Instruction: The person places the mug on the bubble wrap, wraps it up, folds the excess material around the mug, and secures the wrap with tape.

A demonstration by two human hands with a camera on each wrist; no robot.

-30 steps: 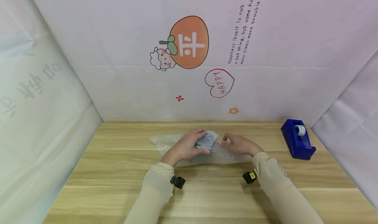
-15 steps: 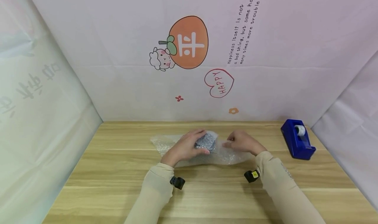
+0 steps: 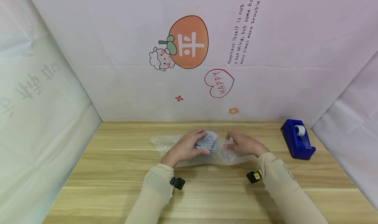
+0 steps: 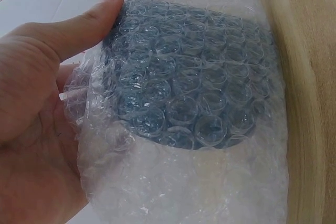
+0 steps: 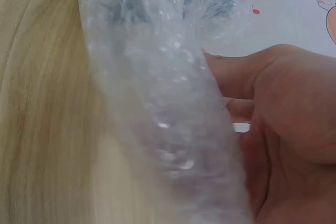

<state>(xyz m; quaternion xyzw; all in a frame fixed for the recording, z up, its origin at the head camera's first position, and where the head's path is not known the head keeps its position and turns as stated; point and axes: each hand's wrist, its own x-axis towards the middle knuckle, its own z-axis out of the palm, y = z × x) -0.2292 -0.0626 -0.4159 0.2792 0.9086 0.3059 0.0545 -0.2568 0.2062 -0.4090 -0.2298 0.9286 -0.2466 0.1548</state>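
In the head view, a dark blue-grey object (image 3: 205, 142) lies wrapped in clear bubble wrap (image 4: 189, 182); its kind is hard to tell through the bubbles. My left hand (image 3: 186, 147) grips the wrapped object from its left side, the thumb (image 4: 92, 24) lying along its edge in the left wrist view. To the right, my right hand (image 3: 243, 143) holds the loose right end of the bubble wrap with curled fingers. Part of those fingers is hidden behind the wrap (image 5: 168, 119) in the right wrist view. Another loose end of wrap spreads out left of the left hand.
A blue tape dispenser (image 3: 298, 139) with a white roll stands at the table's back right. The wooden table (image 3: 206, 197) ends at a printed white cloth wall (image 3: 133, 86) behind, and cloth hangs on both sides.
My right hand has shifted a little to the right along the wrap, away from the wrapped object. The left hand has stayed in place on it.
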